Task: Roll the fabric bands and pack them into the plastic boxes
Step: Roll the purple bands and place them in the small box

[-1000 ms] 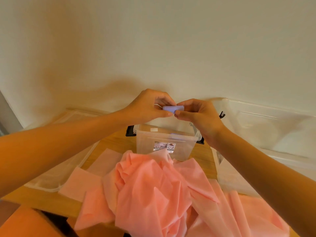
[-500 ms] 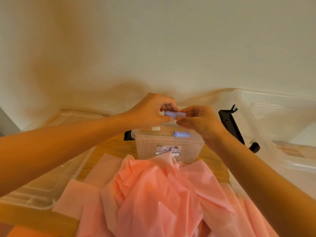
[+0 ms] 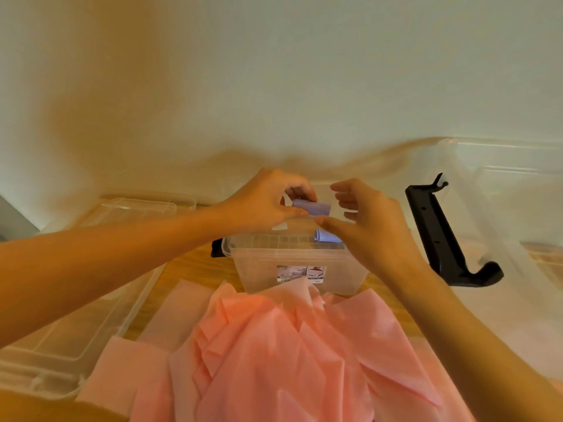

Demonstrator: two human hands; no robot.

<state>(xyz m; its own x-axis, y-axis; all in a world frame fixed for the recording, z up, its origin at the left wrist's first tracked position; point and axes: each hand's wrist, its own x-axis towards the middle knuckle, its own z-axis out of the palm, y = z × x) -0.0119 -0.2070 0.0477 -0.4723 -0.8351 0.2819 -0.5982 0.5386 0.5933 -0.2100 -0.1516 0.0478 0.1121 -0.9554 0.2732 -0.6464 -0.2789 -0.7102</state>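
Observation:
My left hand [image 3: 268,202] pinches a small rolled lilac fabric band [image 3: 313,207] just above the small clear plastic box [image 3: 292,263] in the middle of the table. My right hand [image 3: 365,220] hovers beside the roll with its fingers spread and relaxed, holding nothing. A second lilac roll [image 3: 329,236] lies inside the box near its right end, partly hidden by my right hand. A heap of loose pink fabric bands [image 3: 274,354] lies on the table in front of the box.
A clear box lid [image 3: 91,300] lies flat on the left. A large clear plastic box [image 3: 502,208] with a black latch handle [image 3: 441,239] stands at the right. A pale wall rises right behind the wooden table [image 3: 195,266].
My right hand has let go of the lilac roll and opened, and my left hand alone now holds it over the box. The view has tilted down, closer to the box.

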